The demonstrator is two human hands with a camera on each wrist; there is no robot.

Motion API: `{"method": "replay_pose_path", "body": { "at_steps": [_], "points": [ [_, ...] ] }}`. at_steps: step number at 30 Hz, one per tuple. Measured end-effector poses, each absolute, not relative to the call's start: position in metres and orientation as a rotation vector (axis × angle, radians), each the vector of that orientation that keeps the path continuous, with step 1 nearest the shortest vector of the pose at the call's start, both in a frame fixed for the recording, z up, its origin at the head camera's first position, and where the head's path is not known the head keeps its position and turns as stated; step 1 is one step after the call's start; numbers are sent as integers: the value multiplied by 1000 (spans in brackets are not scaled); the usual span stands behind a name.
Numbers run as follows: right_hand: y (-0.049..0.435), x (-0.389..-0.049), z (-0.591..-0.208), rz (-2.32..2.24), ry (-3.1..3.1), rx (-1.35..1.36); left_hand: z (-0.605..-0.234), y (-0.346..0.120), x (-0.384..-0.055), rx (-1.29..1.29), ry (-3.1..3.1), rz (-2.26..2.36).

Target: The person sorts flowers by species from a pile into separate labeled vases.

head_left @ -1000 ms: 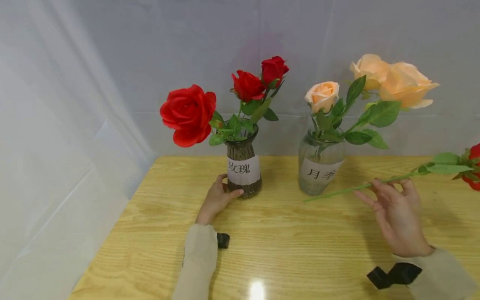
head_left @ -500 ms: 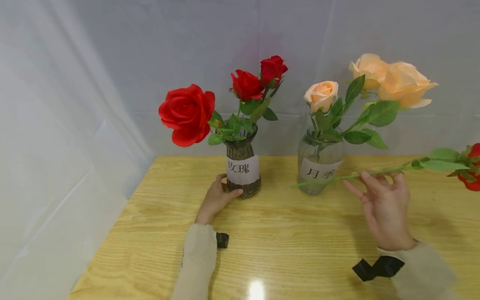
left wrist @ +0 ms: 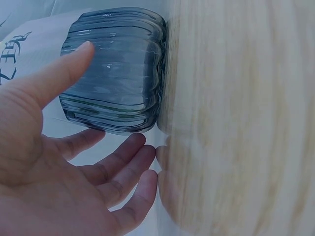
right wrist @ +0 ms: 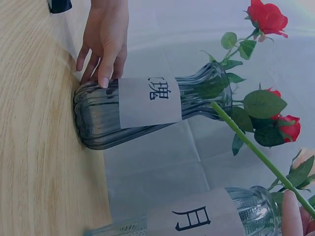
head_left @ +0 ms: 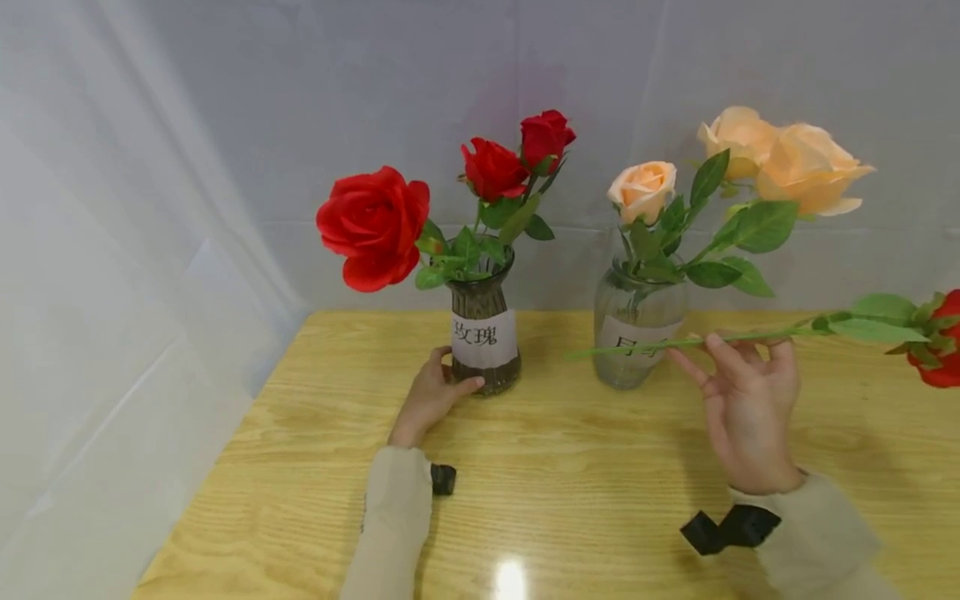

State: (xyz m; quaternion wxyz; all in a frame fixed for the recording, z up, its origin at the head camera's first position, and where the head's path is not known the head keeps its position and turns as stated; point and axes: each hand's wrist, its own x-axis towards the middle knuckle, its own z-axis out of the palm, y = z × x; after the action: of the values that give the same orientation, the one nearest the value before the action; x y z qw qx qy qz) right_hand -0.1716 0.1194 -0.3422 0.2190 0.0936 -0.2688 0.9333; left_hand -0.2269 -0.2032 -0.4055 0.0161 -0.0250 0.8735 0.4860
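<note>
My left hand point(head_left: 429, 402) holds the base of a dark ribbed glass vase point(head_left: 480, 298), thumb in front and fingers at its side. That vase has a white paper label and several red roses point(head_left: 375, 225). In the left wrist view the thumb lies over the smoky glass of the vase point(left wrist: 115, 64). My right hand point(head_left: 753, 417) pinches a long green stem point(right wrist: 251, 143) between thumb and fingers. The stem lies nearly level, its bare end pointing left and its red rose point(head_left: 939, 340) at the right edge. It passes in front of a clear vase's label.
A clear glass vase point(head_left: 618, 373) with a white label stands right of the dark one, bearing peach roses point(head_left: 806, 171). Both vases are near the back edge of the wooden table point(head_left: 555, 483). A pale cloth point(head_left: 390, 92) hangs behind.
My right hand has moved left and slightly up with the red rose; its stem end now reaches past the clear vase toward the dark one. My left hand stays at the dark vase.
</note>
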Motion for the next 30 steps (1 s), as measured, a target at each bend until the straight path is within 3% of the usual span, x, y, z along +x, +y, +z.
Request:
{"method": "replay_pose_path", "body": {
  "at_steps": [30],
  "points": [
    [74, -180, -315, 2465, -749, 502, -405, -203, -227, -78, 2736, 1492]
  ]
}}
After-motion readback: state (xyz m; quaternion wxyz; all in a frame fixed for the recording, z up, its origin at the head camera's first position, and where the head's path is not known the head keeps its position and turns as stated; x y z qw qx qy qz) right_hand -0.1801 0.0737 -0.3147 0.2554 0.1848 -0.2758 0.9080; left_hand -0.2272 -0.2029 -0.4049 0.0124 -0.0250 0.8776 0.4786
